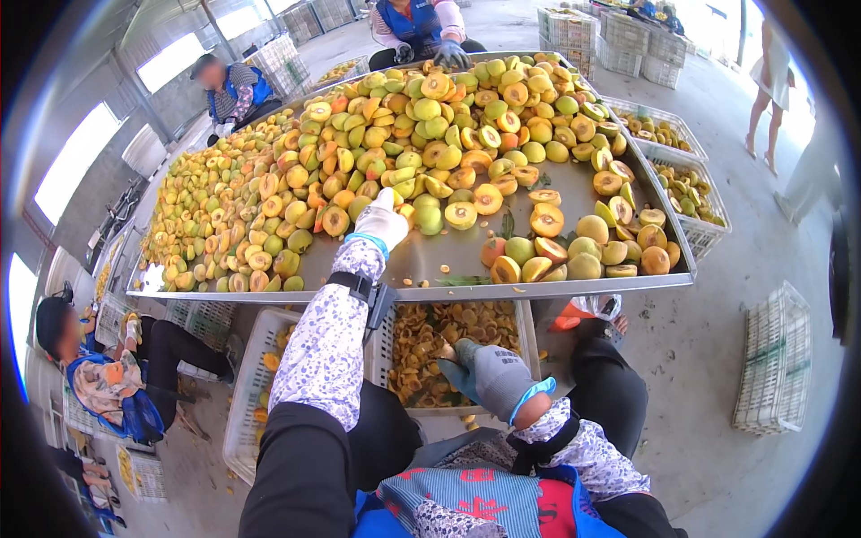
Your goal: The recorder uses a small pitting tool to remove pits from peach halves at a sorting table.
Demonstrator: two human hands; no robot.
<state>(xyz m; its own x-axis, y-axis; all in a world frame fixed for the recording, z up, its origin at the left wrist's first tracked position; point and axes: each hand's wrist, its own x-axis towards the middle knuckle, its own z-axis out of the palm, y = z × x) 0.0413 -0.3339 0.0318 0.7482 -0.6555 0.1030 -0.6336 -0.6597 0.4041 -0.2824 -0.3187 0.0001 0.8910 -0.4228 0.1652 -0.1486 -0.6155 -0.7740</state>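
Note:
My left hand, in a white glove, reaches over the metal table to the near edge of a pile of halved peaches. Its fingertips touch fruit beside a green-yellow half; whether they grip a piece is hidden. My right hand, in a grey-blue coated glove, is curled above a white plastic crate below the table edge. From its fingers sticks a small, thin tool, mostly hidden. Thin fruit scraps fill that crate. More halves lie cut side up at the table's right.
A gloved person sits across the table, another at its far left, and one on the left. A second crate stands by my left leg. Fruit-filled crates line the right side; another crate stands on the floor.

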